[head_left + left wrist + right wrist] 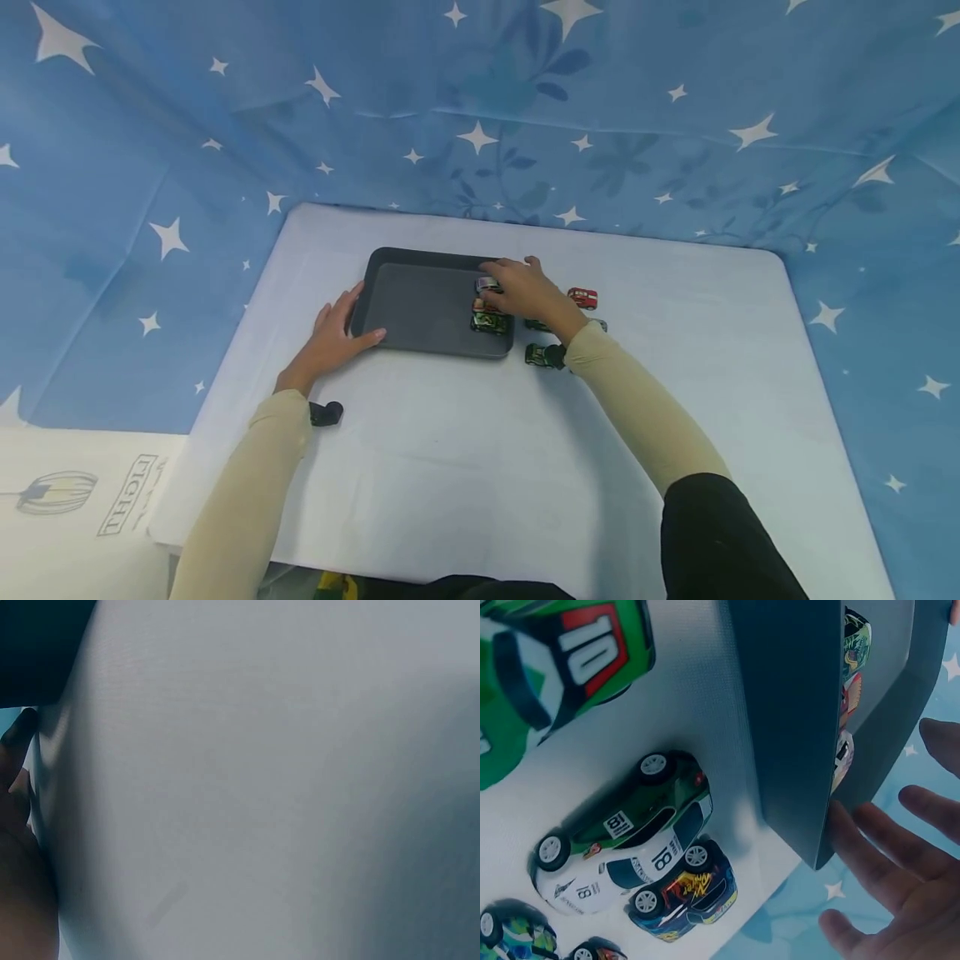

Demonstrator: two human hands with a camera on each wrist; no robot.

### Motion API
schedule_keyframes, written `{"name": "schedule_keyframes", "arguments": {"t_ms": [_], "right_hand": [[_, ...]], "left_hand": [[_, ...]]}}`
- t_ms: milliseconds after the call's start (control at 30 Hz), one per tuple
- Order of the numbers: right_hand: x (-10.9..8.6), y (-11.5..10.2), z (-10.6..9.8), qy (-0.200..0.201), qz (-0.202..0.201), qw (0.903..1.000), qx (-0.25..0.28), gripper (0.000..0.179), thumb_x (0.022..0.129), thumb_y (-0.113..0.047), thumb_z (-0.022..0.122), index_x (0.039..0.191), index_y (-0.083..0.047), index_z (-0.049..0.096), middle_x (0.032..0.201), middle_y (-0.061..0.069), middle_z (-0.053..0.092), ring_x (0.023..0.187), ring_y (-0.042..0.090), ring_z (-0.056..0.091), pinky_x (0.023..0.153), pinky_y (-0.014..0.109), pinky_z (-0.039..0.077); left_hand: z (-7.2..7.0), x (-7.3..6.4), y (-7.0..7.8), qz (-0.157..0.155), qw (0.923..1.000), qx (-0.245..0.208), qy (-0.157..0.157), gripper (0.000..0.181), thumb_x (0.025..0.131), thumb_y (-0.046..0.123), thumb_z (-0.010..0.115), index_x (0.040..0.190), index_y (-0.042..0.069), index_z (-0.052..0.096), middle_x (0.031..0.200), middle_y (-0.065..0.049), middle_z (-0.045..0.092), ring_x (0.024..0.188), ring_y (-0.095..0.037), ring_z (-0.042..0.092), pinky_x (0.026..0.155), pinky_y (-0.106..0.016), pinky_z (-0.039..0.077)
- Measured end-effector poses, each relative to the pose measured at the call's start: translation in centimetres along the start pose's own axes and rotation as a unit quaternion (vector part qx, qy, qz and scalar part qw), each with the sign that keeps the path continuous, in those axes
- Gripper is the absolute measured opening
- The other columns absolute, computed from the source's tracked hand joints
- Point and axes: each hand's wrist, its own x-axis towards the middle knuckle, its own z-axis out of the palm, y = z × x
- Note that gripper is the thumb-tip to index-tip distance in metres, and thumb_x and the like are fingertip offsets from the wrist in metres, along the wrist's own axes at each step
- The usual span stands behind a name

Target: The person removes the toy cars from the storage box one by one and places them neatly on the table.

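A dark grey tray [420, 304] lies on the white table. My left hand [327, 340] touches its left end, fingers and thumb spread along the corner. Over the tray's right end is my right hand [528, 292]; in the right wrist view its fingers are spread by the rim and hold nothing. Beneath and beside that hand, three toy cars sit in a row inside the tray: a silver one [487, 284], an orange-red one [483, 307] and a green one [489, 323]. The left wrist view shows mostly tabletop, with part of the left hand [26, 885] at its edge.
Several toy cars stand right of the tray, including a red one [583, 297], a green-and-white one [660, 859], a dark blue one [686, 900] and a green one marked 10 [592, 645]. The right forearm partly covers this group. A star-patterned blue cloth [420, 75] hangs behind the table.
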Motion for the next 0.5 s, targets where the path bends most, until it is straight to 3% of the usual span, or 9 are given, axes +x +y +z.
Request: {"name": "schedule_keyframes", "arguments": {"t_ms": [133,400,500], "right_hand": [[0.2,0.0,0.3,-0.002,0.004,1.0000,-0.005,0.057,0.111,-0.031,0.063,0.159,-0.003,0.050,0.154,0.018,0.057,0.146,0.034,0.050,0.122,0.073,0.022],[0.9,-0.2,0.8,0.005,-0.006,0.9999,-0.011,0.053,0.110,-0.030,0.065,0.153,0.000,0.055,0.146,0.019,0.063,0.139,0.035,0.056,0.124,0.070,0.021],[1.2,-0.4,1.0,0.012,-0.013,0.9997,-0.018,0.052,0.110,-0.029,0.064,0.152,0.001,0.056,0.143,0.020,0.065,0.136,0.035,0.058,0.123,0.069,0.026]], "left_hand": [[0.0,0.0,0.1,-0.005,1.0000,-0.004,-0.003,0.107,0.098,0.058,0.074,0.175,0.034,0.003,0.179,-0.013,0.006,0.162,-0.042,-0.015,0.126,-0.072,0.000],[0.1,0.1,-0.1,-0.003,1.0000,0.006,0.001,0.107,0.097,0.060,0.073,0.174,0.035,0.003,0.180,-0.010,0.006,0.163,-0.038,-0.013,0.128,-0.066,-0.002],[0.0,0.2,0.0,-0.001,1.0000,0.006,0.001,0.107,0.098,0.058,0.073,0.175,0.033,0.003,0.180,-0.011,0.006,0.163,-0.038,-0.012,0.128,-0.064,-0.003]]}}
